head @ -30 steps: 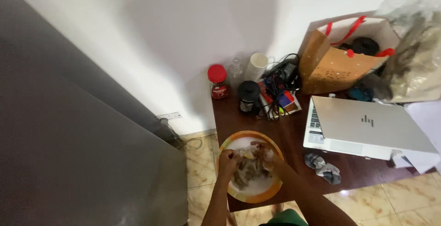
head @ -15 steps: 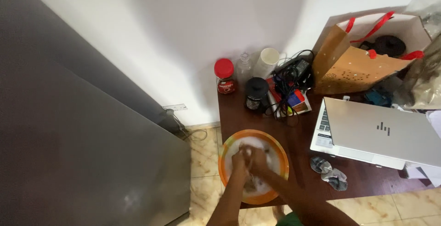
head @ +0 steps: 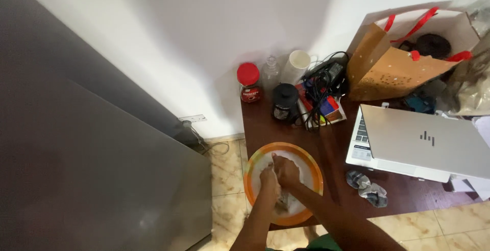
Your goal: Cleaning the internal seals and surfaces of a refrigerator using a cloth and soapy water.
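Note:
An orange-rimmed round bowl [head: 255, 160] with a white inside sits at the near left corner of a dark wooden table [head: 332, 149]. Both hands are inside it, pressed close together. My left hand [head: 269, 178] and my right hand [head: 287, 170] are closed around a greyish wet lump [head: 282, 203] that lies in the bowl; most of the lump is hidden beneath them.
A red-lidded jar [head: 248, 81], a clear bottle [head: 270, 72], a white cup [head: 297, 65], a black-lidded jar [head: 284, 100] and tangled cables [head: 321, 85] stand at the back. A half-shut silver laptop [head: 426, 141], a brown paper bag [head: 395, 62], a crumpled cloth [head: 366, 187]. A grey cabinet [head: 87, 169] stands left.
My hands, spread apart across the bowl a second ago, have come together over the lump. The view has shifted slightly left.

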